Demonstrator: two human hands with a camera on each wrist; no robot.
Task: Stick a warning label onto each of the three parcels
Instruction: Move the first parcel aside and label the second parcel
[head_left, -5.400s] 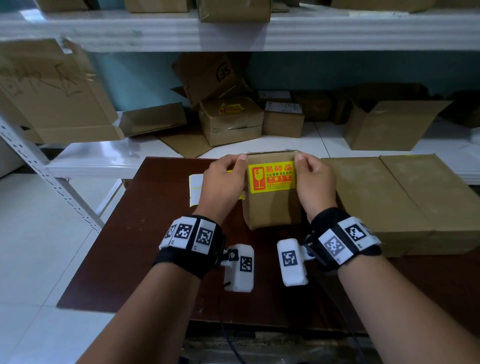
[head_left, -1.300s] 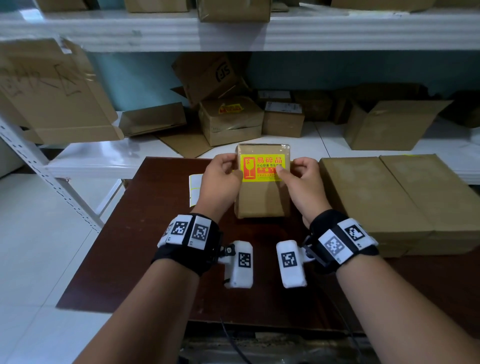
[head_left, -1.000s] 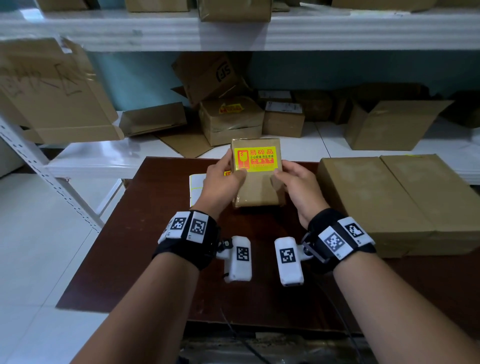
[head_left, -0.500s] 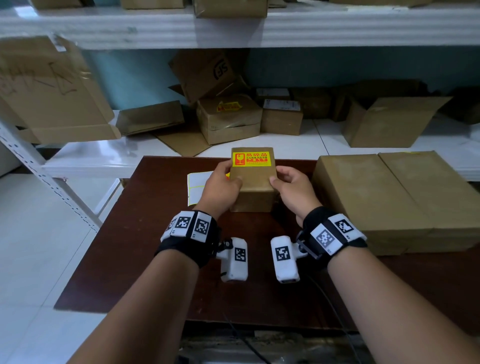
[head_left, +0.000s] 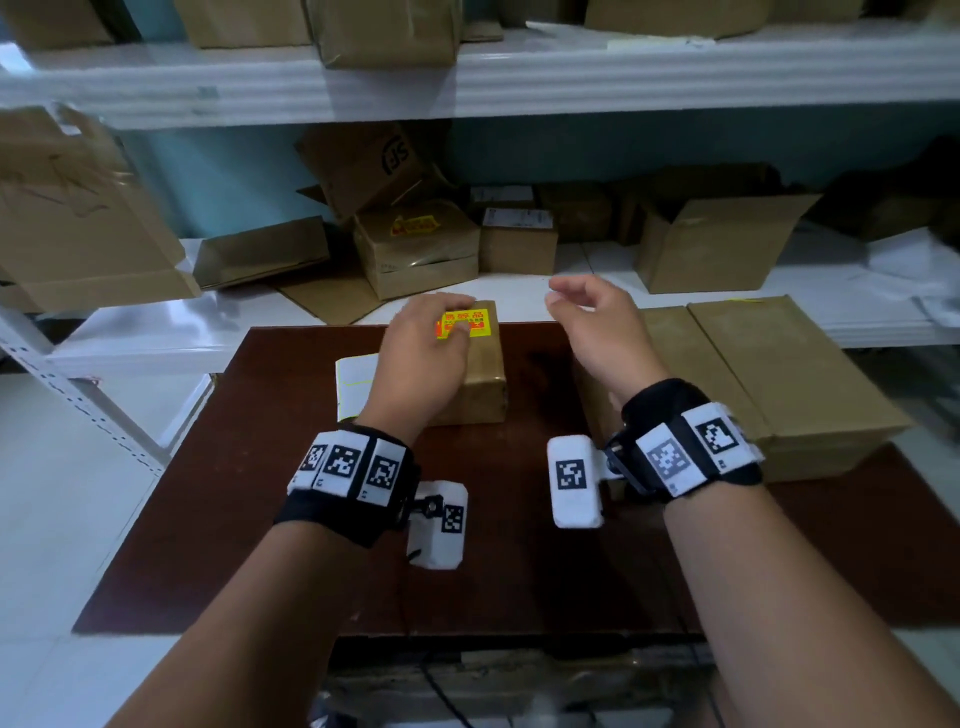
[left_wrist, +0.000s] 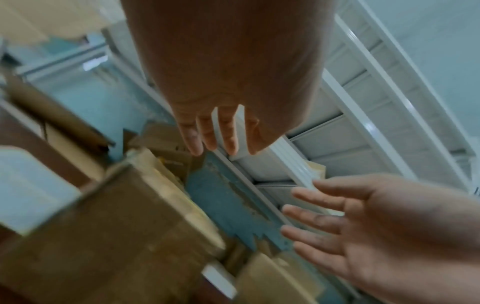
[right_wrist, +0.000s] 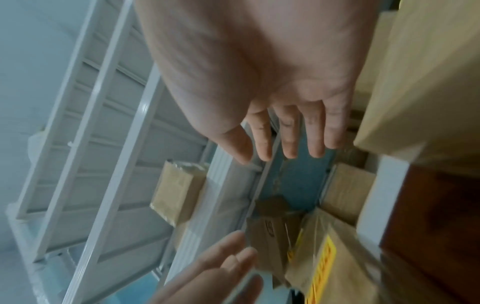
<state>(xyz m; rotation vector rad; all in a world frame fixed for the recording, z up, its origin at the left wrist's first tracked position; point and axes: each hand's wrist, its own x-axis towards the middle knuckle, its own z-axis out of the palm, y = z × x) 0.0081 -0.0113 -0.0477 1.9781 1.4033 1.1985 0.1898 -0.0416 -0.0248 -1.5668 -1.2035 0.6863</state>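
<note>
A small brown parcel (head_left: 480, 387) lies flat on the dark table (head_left: 260, 519), with a yellow and red warning label (head_left: 470, 318) stuck on its top. My left hand (head_left: 449, 317) hovers over the label with straight fingers and holds nothing; the left wrist view shows its fingers (left_wrist: 211, 142) clear of the parcel (left_wrist: 116, 236). My right hand (head_left: 566, 299) is raised to the parcel's right, fingers relaxed and empty. Two large flat parcels (head_left: 691, 374) (head_left: 795, 374) lie side by side at the table's right. A white label sheet (head_left: 356, 382) lies left of the small parcel.
White shelving (head_left: 519, 78) stands behind the table, holding several cardboard boxes, one (head_left: 415, 244) with a yellow label. An open box (head_left: 717, 244) sits at the back right. The floor (head_left: 78, 467) drops away left of the table.
The small parcel has been laid flat on the table and both hands have let go of it. The right hand has lifted away to the right; the left stays over the label.
</note>
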